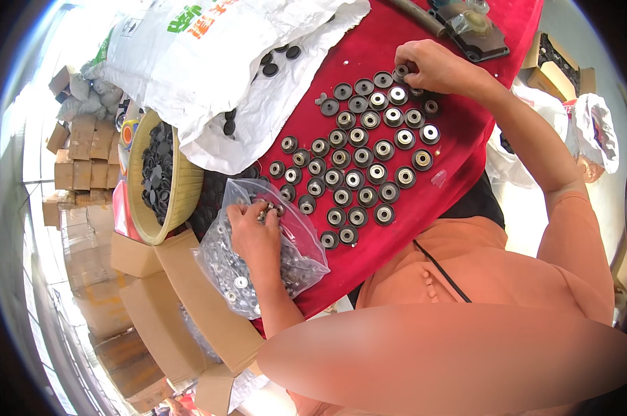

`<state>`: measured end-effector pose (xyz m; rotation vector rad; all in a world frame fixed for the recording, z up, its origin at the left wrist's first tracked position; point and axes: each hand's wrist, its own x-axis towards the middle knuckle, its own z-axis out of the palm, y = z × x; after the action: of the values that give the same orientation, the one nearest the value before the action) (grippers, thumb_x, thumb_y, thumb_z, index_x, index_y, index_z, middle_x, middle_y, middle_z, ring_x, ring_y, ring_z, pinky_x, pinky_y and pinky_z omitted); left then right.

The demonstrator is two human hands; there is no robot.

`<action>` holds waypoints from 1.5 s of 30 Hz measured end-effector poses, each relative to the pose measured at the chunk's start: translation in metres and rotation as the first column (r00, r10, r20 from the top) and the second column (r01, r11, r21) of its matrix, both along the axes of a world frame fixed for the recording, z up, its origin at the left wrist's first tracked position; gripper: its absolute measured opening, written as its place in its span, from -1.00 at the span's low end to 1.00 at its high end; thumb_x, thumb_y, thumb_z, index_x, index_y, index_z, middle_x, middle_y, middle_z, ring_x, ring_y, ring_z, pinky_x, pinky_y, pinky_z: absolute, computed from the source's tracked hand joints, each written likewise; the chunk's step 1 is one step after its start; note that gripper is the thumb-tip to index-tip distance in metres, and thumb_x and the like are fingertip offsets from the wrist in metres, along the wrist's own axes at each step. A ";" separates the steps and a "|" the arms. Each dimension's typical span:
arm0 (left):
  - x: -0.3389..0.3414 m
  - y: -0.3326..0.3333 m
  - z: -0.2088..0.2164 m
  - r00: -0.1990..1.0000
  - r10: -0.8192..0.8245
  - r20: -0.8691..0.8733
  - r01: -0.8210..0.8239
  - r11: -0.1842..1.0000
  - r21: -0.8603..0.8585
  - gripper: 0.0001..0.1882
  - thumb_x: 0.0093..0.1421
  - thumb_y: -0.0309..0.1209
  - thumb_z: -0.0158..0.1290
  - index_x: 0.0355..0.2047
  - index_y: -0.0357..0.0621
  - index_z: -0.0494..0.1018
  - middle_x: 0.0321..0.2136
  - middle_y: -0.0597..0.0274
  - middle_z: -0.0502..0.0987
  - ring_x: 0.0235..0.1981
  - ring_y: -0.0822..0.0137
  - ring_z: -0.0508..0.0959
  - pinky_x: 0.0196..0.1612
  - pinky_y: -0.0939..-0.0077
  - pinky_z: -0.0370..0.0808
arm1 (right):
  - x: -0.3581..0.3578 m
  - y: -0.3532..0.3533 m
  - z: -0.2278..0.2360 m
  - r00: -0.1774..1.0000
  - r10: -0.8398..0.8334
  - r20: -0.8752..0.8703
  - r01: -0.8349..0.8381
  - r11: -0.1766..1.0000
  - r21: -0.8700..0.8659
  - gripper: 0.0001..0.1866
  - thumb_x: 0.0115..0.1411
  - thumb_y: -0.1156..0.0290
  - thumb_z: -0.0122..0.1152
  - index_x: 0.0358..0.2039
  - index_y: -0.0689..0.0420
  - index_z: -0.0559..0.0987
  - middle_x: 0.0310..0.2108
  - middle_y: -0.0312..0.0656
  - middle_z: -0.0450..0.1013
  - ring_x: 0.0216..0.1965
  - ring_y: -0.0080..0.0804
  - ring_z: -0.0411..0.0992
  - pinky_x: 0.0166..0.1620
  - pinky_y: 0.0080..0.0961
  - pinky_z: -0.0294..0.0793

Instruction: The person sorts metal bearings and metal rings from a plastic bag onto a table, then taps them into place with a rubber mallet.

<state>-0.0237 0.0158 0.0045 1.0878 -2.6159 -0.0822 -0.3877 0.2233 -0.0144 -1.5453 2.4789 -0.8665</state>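
Note:
Rows of small dark round wheels (pixel 376 172) lie on the red tablecloth (pixel 396 239), many with a shiny metal ring at the centre. At the far end of the rows, my right hand (pixel 435 67) pinches one dark round wheel (pixel 401 71) between thumb and fingers. A clear plastic bag (pixel 305 251) full of small metal ring-shaped parts (pixel 241 282) lies open at the left. Over its mouth, my left hand (pixel 256 239) is closed on several small metal parts (pixel 270 208), which show at the fingertips.
Left of the bag stands a cream basket (pixel 192 182) of black discs (pixel 158 166). Behind it spreads a large white sack (pixel 223 90) with loose black discs (pixel 270 70). An open cardboard box (pixel 199 298) sits below the bag. A dark metal part (pixel 483 45) lies at the far edge.

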 end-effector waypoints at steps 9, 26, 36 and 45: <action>0.002 -0.005 -0.007 0.971 -0.046 -0.236 0.054 0.998 0.027 -0.85 0.00 -0.46 0.24 -0.39 -0.23 0.62 -0.34 0.08 0.42 -0.32 0.12 0.50 -0.26 0.28 0.46 | -0.008 -0.001 0.002 0.998 0.031 0.063 -0.030 1.000 -0.004 -0.73 -0.02 0.57 0.24 -0.24 0.29 0.56 -0.34 -0.01 0.51 -0.27 -0.10 0.51 -0.15 -0.30 0.50; 0.004 -0.005 -0.011 0.901 -0.086 -0.426 0.124 0.990 0.062 -0.86 -0.03 -0.56 0.26 -0.40 -0.28 0.61 -0.40 0.12 0.44 -0.37 0.23 0.48 -0.33 0.41 0.42 | 0.013 -0.029 0.005 0.980 0.041 -0.194 -0.007 0.985 0.172 -0.75 0.02 0.46 0.28 -0.26 0.24 0.59 -0.26 -0.05 0.49 -0.18 -0.08 0.49 -0.06 -0.22 0.46; 0.005 -0.002 -0.011 0.908 -0.064 -0.415 0.104 0.992 0.074 -0.86 -0.04 -0.57 0.25 -0.40 -0.27 0.61 -0.41 0.12 0.45 -0.38 0.23 0.48 -0.34 0.41 0.43 | 0.021 -0.019 0.015 0.984 0.067 -0.167 -0.044 0.989 0.139 -0.75 0.16 0.40 0.23 -0.14 0.12 0.65 -0.25 -0.17 0.50 -0.10 -0.21 0.46 0.00 -0.28 0.36; 0.002 -0.003 -0.012 0.921 -0.055 -0.385 0.089 0.993 0.071 -0.87 -0.02 -0.55 0.24 -0.40 -0.27 0.61 -0.40 0.09 0.46 -0.36 0.20 0.51 -0.32 0.39 0.45 | 0.028 -0.020 -0.003 0.855 0.148 -0.497 -0.098 0.987 0.125 -0.75 0.01 0.51 0.20 -0.27 0.04 0.70 -0.36 -0.27 0.48 -0.19 -0.36 0.44 -0.07 -0.38 0.30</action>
<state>-0.0217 0.0131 -0.0071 0.8952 -2.3132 -0.3898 -0.3595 0.2037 -0.0179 -2.0899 2.6495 -0.3380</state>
